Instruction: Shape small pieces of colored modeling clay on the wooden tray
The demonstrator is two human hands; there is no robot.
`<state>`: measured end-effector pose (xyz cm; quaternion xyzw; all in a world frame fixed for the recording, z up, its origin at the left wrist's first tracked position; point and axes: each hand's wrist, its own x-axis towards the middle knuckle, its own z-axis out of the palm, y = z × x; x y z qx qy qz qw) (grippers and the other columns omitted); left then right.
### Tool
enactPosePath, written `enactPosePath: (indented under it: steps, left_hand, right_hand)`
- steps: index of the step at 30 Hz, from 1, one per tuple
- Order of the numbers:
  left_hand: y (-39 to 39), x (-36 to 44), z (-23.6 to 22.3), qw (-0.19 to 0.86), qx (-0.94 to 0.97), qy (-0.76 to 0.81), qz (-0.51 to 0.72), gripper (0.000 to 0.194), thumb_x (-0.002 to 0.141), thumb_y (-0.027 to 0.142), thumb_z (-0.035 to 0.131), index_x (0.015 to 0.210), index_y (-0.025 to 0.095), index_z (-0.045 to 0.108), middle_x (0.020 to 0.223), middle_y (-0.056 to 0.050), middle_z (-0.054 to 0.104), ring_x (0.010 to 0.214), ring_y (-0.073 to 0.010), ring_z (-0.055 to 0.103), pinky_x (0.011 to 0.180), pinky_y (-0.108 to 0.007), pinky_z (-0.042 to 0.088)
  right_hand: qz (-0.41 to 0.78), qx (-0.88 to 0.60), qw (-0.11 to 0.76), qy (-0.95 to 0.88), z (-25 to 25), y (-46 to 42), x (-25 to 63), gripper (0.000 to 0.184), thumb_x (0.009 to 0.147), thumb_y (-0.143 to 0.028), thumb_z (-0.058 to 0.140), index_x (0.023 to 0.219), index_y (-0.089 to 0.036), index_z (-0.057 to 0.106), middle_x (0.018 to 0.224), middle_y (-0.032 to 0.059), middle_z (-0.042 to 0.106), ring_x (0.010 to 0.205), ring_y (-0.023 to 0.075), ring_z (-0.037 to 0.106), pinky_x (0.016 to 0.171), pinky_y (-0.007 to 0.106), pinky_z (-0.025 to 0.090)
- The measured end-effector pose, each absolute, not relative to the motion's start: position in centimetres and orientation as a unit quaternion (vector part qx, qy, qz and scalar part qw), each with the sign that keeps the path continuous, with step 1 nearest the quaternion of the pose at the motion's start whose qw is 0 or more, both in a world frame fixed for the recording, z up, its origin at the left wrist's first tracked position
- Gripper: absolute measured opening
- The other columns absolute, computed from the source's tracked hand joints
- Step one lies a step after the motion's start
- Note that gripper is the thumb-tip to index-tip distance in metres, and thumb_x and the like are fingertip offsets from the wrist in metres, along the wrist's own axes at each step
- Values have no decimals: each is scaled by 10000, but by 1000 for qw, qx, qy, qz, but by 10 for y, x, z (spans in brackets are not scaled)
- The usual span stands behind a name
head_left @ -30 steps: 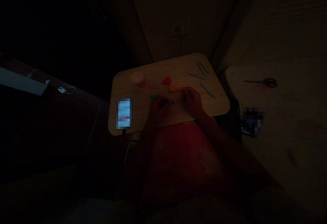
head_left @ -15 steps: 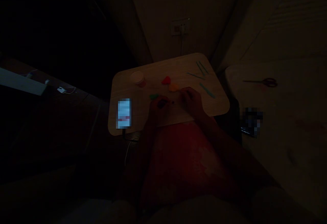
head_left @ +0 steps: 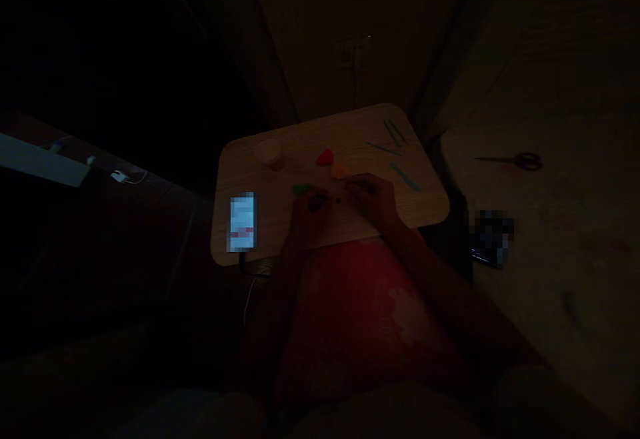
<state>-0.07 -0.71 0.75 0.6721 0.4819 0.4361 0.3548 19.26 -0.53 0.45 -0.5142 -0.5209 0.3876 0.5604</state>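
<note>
On the wooden tabletop point(head_left: 367, 133), the left hand point(head_left: 311, 215) and right hand point(head_left: 374, 200) are curled — too dark to tell if they grasp something. Between them lies a tiny dark bit point(head_left: 339, 200); the orange clay lump point(head_left: 340, 171) seems soft, easy to pinch from its side.

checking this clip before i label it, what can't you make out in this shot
Head view, dim throughout:
What the left hand holds, if anything: its fingers and the dark hide it.
What the right hand holds, if anything: its curled fingers hide it.
The small dark speck between the hands: too small to name.
The phone screen: pixelated into blocks.
The dark object at right: pixelated into blocks.
</note>
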Motion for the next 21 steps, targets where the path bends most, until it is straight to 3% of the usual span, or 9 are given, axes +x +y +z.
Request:
enactPosePath:
  steps: [4, 7, 10, 13, 16, 21]
  left_hand:
    - [-8, -1, 8, 353, 673, 485, 434, 54, 817, 205, 683, 869, 194, 690, 880, -21, 730, 809, -160, 663, 757, -272, 536]
    - [-8, 0, 9, 355, 670, 484, 437, 53, 817, 221, 687, 862, 193, 686, 877, -20, 722, 809, -158, 659, 765, -275, 535]
    - [-9, 1, 10, 361, 666, 483, 439, 61, 821, 235, 687, 864, 192, 683, 879, -22, 721, 804, -160, 661, 759, -279, 538]
    - [-9, 1, 12, 357, 668, 488, 434, 56, 817, 224, 688, 863, 193, 684, 874, -21, 724, 800, -161, 664, 744, -275, 539]
    - [-10, 0, 12, 353, 670, 492, 429, 55, 818, 220, 682, 867, 195, 683, 874, -21, 728, 803, -162, 666, 745, -273, 540]
    - [-8, 0, 10, 361, 668, 490, 429, 67, 812, 230, 686, 866, 192, 681, 869, -22, 730, 793, -162, 664, 733, -271, 538]
  right_hand:
    - [419, -483, 567, -520, 5, -7, 193, 269, 894, -373, 642, 1088, -221, 749, 1060, 84, 797, 822, 202, 759, 736, 337, 604]
    - [434, -485, 556, -517, 6, -8, 193, 325, 931, -416, 582, 1155, -232, 730, 1079, 89, 794, 834, 214, 764, 687, 332, 604]
    - [410, -503, 545, -530, 7, -8, 193, 280, 925, -437, 597, 1016, -225, 756, 962, 78, 798, 819, 219, 747, 669, 323, 582]
    - [396, -516, 536, -538, 8, -8, 194, 254, 909, -439, 629, 843, -215, 730, 733, 39, 739, 657, 188, 672, 604, 304, 522]
    - [385, -522, 533, -543, 8, -8, 194, 384, 943, -487, 585, 668, -221, 616, 574, -1, 594, 557, 151, 549, 545, 284, 432]
    - [370, -524, 548, -538, 6, -7, 194, 494, 968, -571, 521, 608, -239, 459, 552, -25, 453, 544, 132, 436, 529, 284, 356]
